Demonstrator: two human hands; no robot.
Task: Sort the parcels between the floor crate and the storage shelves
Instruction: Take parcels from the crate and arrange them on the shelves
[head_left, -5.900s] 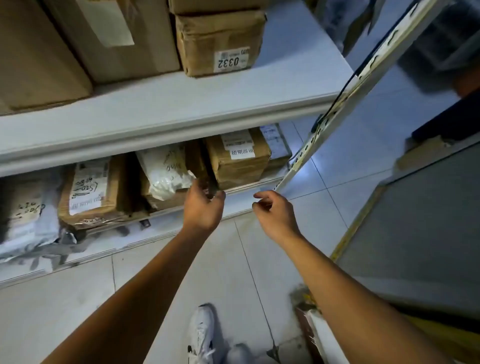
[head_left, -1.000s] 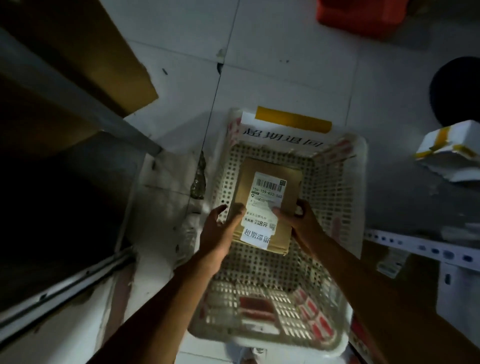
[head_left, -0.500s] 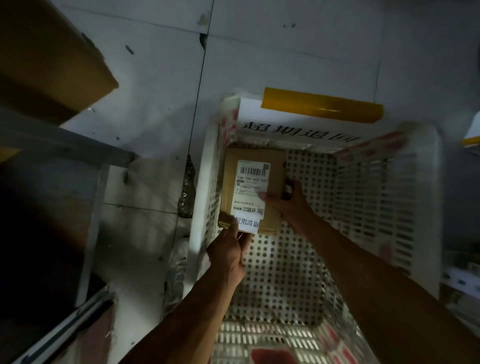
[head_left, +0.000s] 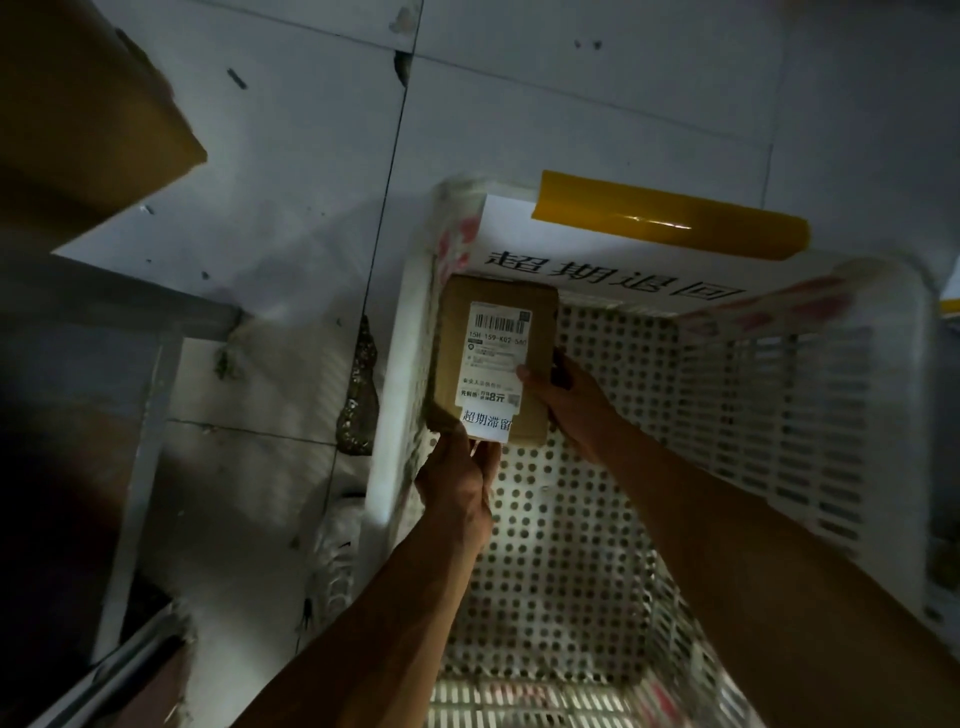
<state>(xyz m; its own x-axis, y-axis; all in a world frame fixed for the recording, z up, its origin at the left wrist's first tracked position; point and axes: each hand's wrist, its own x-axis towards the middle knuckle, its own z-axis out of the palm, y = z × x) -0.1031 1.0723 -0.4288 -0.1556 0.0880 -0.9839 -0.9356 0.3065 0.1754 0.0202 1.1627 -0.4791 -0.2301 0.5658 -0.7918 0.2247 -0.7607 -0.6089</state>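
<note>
Floor (head_left: 571, 104): pale tiles with dark grout lines, scuffed and spotted; a clump of grime lies in the joint just left of the crate.
Shelves (head_left: 156, 395): grey metal upright and ledge at left, in deep shadow; a brown cardboard box (head_left: 88, 119) juts out above them at the upper left.
Crate (head_left: 779, 415): white perforated plastic, standing on the floor; round holes in its base, slotted holes in its right wall, red marks along the rim.
Sign (head_left: 613, 270): white sheet with black characters on the crate's far wall, fixed along its top by glossy yellow tape (head_left: 675, 223).
In the way: the crate's left wall and the far wall close in the corner around the parcel; both forearms cross over the open crate.
Parcel (head_left: 493, 364): inside the crate, in the far left corner, against the left wall and just below the sign.
Parcel look: small brown cardboard box, rectangular, edges slightly rounded; a white label with barcode and printed text covers most of its top face, a strip of it overhanging the near edge.
Left hand (head_left: 457, 488): fingers curled at the parcel's near edge, thumb on the label strip, holding it.
Right hand (head_left: 566, 400): grips the parcel's right side, thumb on top by the label.
</note>
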